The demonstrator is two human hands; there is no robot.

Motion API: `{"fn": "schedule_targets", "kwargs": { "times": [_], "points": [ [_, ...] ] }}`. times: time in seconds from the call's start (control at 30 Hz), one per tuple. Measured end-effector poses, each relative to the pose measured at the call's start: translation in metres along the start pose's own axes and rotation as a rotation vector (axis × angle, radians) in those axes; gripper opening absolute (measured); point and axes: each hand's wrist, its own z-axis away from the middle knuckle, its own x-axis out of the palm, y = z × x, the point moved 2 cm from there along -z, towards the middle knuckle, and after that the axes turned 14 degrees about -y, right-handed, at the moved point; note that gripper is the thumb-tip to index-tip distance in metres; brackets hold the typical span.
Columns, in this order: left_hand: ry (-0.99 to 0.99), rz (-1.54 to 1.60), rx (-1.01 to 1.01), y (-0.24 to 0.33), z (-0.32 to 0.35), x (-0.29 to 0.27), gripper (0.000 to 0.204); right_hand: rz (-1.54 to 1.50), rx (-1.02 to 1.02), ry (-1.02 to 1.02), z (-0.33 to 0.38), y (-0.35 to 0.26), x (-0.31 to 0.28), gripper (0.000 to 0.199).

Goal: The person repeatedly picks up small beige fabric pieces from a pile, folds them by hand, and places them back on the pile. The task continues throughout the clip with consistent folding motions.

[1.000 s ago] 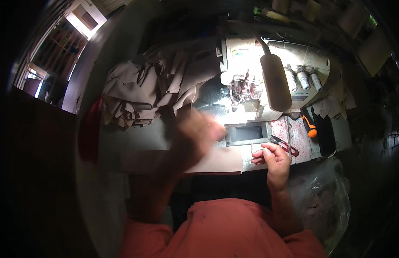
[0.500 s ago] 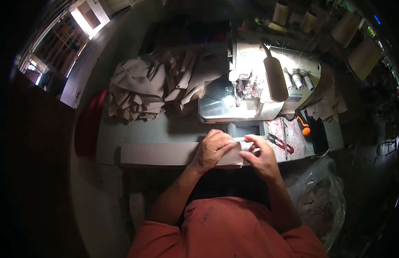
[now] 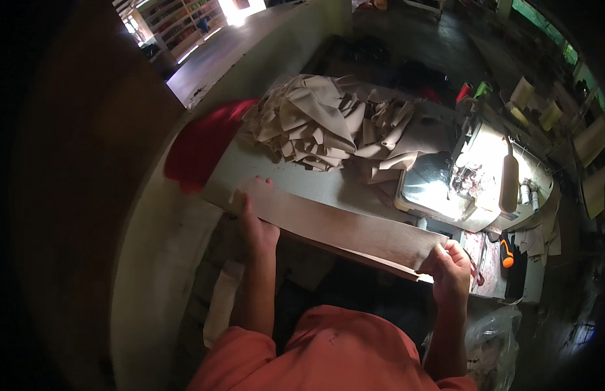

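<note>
A long beige fabric strip (image 3: 345,221) is stretched between my two hands at the table's near edge. My left hand (image 3: 260,225) grips its left end, thumb in front and fingertips showing past the upper edge. The right end is pinched between the thumb and fingers of my right hand (image 3: 451,268). Under the held strip, the edge of more beige strips (image 3: 380,262) shows along the table edge. Beyond my right hand stands a brightly lit sewing machine (image 3: 478,173). Red-handled snips (image 3: 477,272) lie beside that hand, partly hidden.
A large heap of beige fabric pieces (image 3: 309,124) covers the table's back. Red cloth (image 3: 201,146) hangs at the left edge. An orange-and-black tool (image 3: 507,251) lies at right, above a see-through plastic bag (image 3: 491,339). Thread cones (image 3: 522,92) stand at the far right.
My hands have moved apart, the left one out to the left end of the strip. My right hand has closed on the right end. The head view has swung left.
</note>
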Motion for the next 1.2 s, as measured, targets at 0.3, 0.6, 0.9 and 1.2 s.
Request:
{"fn": "schedule_targets", "kwargs": {
  "times": [0.3,0.6,0.9,1.2],
  "points": [
    [-1.233,-1.562,0.276,-0.076,0.089,0.139,0.064,-0.127,0.069,-0.226,-0.006,0.013,0.007,0.014],
    [-1.246,-0.933,-0.489,-0.092,0.043,0.150,0.049,0.119,0.003,-0.218,0.006,-0.007,0.009,0.016],
    [-1.170,-0.995,-0.290,-0.091,0.036,0.183,0.008,0.059,0.069,-0.131,0.002,-0.008,0.000,0.015],
    [-1.446,-1.529,0.429,-0.127,0.018,0.195,0.012,-0.041,-0.227,0.019,-0.031,0.015,-0.019,0.024]
  ]
}}
